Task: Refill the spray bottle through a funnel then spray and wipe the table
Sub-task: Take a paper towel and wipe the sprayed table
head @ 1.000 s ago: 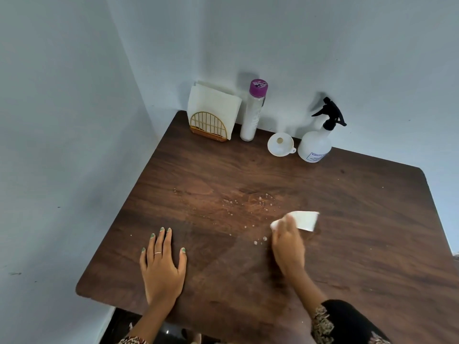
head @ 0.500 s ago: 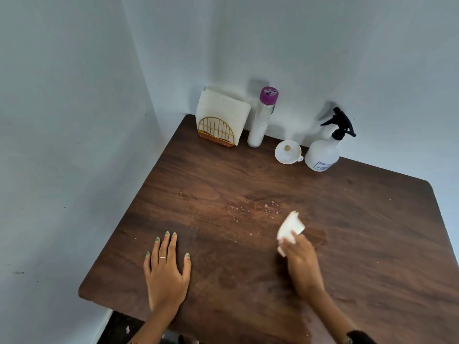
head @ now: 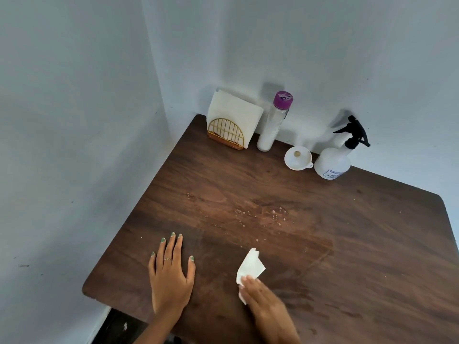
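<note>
Your right hand presses a white tissue flat to the counter with straight fingers. Your left hand rests open, palm down, just left of it. The spray bottle and funnel stand at the far edge, well apart from both.

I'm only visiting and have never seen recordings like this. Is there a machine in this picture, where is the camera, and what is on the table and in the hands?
There is no machine here, only a person's two bare hands. The camera is worn on the person's head and looks down at a brown table. The left hand lies flat on the wood. The right hand presses a white tissue onto the table to wipe it. Small droplets sit further out. Along the far wall stand a napkin holder, a purple-capped bottle, a white funnel and a spray bottle.
</note>
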Demonstrator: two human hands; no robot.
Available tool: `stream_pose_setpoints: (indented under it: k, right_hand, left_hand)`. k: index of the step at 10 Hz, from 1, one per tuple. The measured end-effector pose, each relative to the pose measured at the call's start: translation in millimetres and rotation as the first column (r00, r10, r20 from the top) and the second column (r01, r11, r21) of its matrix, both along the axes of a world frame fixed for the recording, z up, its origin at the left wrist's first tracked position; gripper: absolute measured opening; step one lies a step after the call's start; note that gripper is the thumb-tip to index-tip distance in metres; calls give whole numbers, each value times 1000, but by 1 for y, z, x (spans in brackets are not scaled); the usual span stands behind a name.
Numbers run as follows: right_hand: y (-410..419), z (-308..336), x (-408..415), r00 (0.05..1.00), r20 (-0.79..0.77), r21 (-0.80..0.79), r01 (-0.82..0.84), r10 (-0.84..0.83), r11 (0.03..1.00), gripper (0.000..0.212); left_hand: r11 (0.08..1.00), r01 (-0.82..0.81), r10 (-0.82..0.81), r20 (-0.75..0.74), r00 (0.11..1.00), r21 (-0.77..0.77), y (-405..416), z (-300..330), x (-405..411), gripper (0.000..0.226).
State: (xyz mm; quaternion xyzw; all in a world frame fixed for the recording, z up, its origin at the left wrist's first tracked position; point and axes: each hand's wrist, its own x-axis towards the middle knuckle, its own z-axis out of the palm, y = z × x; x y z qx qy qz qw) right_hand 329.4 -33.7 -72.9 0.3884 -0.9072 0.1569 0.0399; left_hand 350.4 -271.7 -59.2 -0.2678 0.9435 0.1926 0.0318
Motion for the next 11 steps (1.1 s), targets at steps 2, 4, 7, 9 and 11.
stream_pose_setpoints:
  k: [2, 4, 7, 9, 11]
  right_hand:
    - [38, 39, -122, 853, 172, 18, 497, -492, 868, 18]
    - [15, 27, -184, 737, 60, 157, 659, -674, 735, 40]
    - [-92, 26, -62, 920, 389, -179, 123, -44, 976, 25]
    - [-67, 30, -49, 944, 301, -17, -135, 134, 991, 20]
    - [-22, 37, -181, 845, 201, 13, 503, -495, 864, 24]
  left_hand:
    - [1000, -6, 6, 24, 1000, -3, -2, 2, -2, 72]
    - [1000, -6, 6, 50, 999, 3, -2, 1, -4, 71]
    - [1000, -15, 14, 43, 999, 16, -4, -3, -2, 66]
    - [999, -14, 13, 42, 999, 28, -4, -5, -3, 70]
    - [1000, -16, 15, 42, 999, 21, -4, -8, -2, 67]
